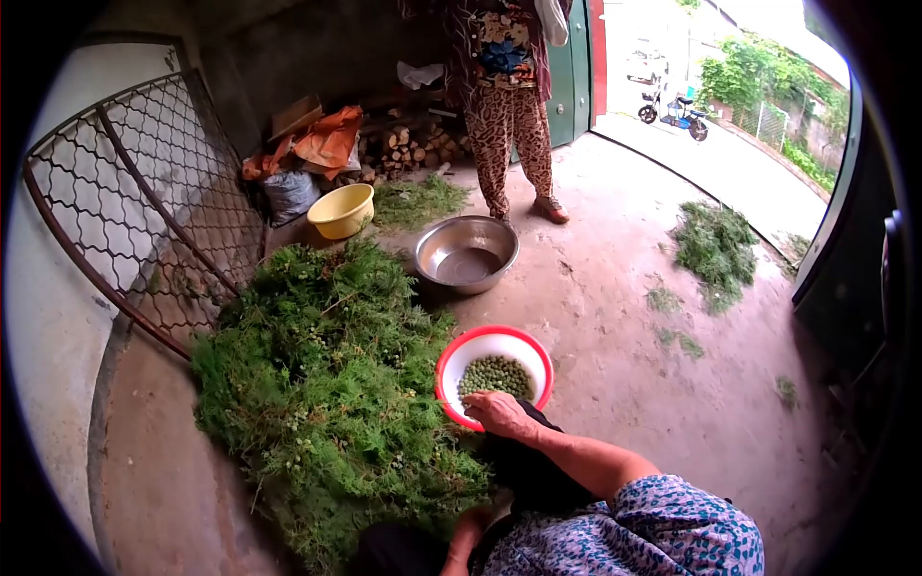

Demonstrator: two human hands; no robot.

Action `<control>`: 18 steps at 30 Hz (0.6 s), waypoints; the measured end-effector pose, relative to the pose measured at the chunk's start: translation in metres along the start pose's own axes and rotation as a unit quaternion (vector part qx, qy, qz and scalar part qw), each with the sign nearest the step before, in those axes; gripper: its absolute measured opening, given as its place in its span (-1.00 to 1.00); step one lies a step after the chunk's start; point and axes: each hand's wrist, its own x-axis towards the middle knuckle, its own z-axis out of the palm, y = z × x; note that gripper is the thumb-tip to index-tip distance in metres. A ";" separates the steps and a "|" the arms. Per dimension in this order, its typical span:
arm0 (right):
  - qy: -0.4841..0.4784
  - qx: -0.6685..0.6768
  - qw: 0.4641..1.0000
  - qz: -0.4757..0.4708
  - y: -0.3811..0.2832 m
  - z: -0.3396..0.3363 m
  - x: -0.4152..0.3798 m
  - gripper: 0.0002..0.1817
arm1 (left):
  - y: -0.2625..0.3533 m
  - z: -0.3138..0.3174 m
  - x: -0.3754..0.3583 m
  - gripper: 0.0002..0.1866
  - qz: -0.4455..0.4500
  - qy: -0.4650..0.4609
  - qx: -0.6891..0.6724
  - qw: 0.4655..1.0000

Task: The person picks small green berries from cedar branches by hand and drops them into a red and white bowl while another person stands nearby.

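Note:
A white basin with a red rim holds many small round green fruits. My right hand is over the basin's near edge, its fingers curled together beside the fruits; anything between them is too small to make out. To the left spreads a big heap of green leafy branches with small pale fruits among the leaves. My left forearm shows low in the view at the heap's near edge, and the left hand's fingers are hidden there.
Beyond the basin stand a steel bowl and a yellow tub. A person stands behind the steel bowl. Metal grating leans at the left wall, firewood lies at the back, and cut branches lie at the right.

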 end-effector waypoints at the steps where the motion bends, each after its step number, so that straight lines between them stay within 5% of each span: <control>1: -0.010 0.003 1.000 0.015 0.000 -0.003 -0.001 -0.76 | -0.008 0.000 0.003 -0.65 -0.075 0.043 -0.066 0.994; 2: -0.010 0.002 1.000 0.015 0.001 -0.006 0.000 -0.76 | -0.016 0.001 0.004 -0.63 -0.149 0.085 -0.132 0.976; 4: -0.008 -0.004 0.999 0.039 0.000 -0.010 -0.002 -0.78 | -0.046 -0.001 0.005 -0.67 -0.072 0.168 -0.090 0.979; 5: -0.011 0.001 0.999 0.045 -0.001 -0.013 -0.003 -0.78 | -0.036 -0.021 0.003 -0.68 -0.205 0.132 -0.160 0.957; 6: -0.008 -0.004 0.999 0.042 0.002 -0.015 0.000 -0.78 | -0.021 -0.046 -0.002 -0.69 -0.202 0.172 -0.203 0.943; 11: -0.018 0.008 0.999 0.046 0.004 -0.020 -0.003 -0.77 | -0.031 -0.097 -0.013 -0.69 -0.217 0.347 -0.173 0.896; 18: 0.005 -0.043 0.999 -0.001 0.018 -0.013 -0.003 -0.84 | -0.072 -0.152 -0.030 -0.66 -0.284 0.462 -0.086 0.836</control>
